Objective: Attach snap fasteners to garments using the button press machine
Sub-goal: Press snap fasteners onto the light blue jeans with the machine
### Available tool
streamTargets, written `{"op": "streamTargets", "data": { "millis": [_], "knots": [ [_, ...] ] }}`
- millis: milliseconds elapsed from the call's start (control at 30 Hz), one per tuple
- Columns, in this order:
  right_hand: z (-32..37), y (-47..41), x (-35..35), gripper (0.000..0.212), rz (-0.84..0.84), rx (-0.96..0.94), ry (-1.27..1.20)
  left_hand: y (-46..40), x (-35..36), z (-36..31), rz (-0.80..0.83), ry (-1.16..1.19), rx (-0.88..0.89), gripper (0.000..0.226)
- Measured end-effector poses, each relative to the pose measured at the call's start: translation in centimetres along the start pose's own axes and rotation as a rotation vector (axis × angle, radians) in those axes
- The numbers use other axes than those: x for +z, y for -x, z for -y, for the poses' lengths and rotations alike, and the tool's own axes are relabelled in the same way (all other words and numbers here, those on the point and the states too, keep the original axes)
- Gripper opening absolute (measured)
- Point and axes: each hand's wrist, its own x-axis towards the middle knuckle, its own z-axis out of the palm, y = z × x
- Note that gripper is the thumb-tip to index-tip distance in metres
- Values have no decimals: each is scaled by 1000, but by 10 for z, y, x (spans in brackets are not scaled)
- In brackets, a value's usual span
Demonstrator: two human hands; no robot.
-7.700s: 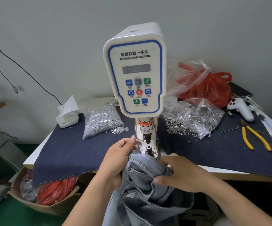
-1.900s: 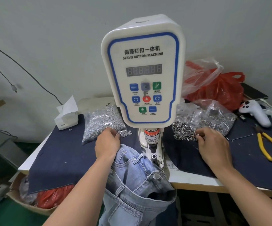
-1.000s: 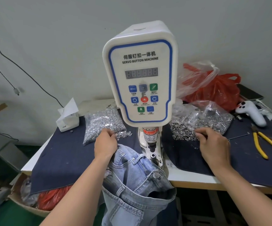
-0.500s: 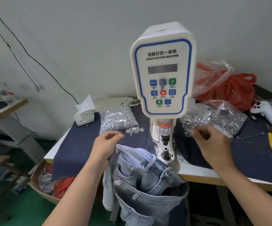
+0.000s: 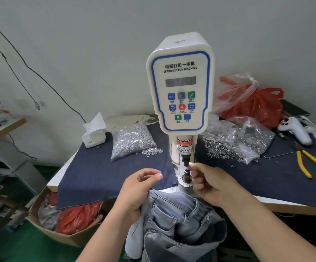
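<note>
- Pale blue denim marks the jeans point(image 5: 179, 220), which hang off the front edge of the table point(image 5: 278, 204), waistband uppermost, just below the button press machine point(image 5: 180, 82).
- The jeans' long axis is taken to run downward, legs falling out of view; the open waist is turned up toward the camera.
- The waistband's left edge is gripped by the left hand point(image 5: 134, 190), while its thumb and forefinger are pinched together above the cloth; whether a fastener part is held there cannot be told.
- The right hand point(image 5: 208, 181) is raised to the gap between upper punch and lower die point(image 5: 186, 175), fingertips pinched narrow, apparently on a small fastener part too tiny to confirm.
- The step in hand is judged to be loading the dies with snap parts.
- Next, the part must be seated squarely, the waistband laid flat over the lower die, and fingers drawn clear before pressing.
</note>
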Motion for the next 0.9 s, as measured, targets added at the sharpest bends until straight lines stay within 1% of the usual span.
{"op": "streamTargets", "data": {
  "millis": [100,200,333,433,600,700,767,833,900],
  "knots": [
    [2,0,1,19,38,56,-47,-1,8,4,16,-26,26,8],
    [3,2,2,20,65,96,-79,-4,15,4,4,-30,38,5],
    [6,6,3,17,97,128,-111,-8,27,2,3,-24,56,2],
    [11,8,1,16,125,163,-172,-11,38,0,23,-40,88,6],
    [14,9,-3,15,160,208,-189,-15,53,-1,50,-96,125,9],
    [16,8,-5,17,174,253,-268,-17,58,1,69,-125,123,9],
    [15,9,-3,17,189,255,-277,-18,59,2,69,-126,123,8],
    [14,10,-1,12,206,232,-252,-19,59,2,65,-122,125,8],
    [13,10,-1,14,219,220,-228,-19,58,2,72,-122,126,9]
  ]
}}
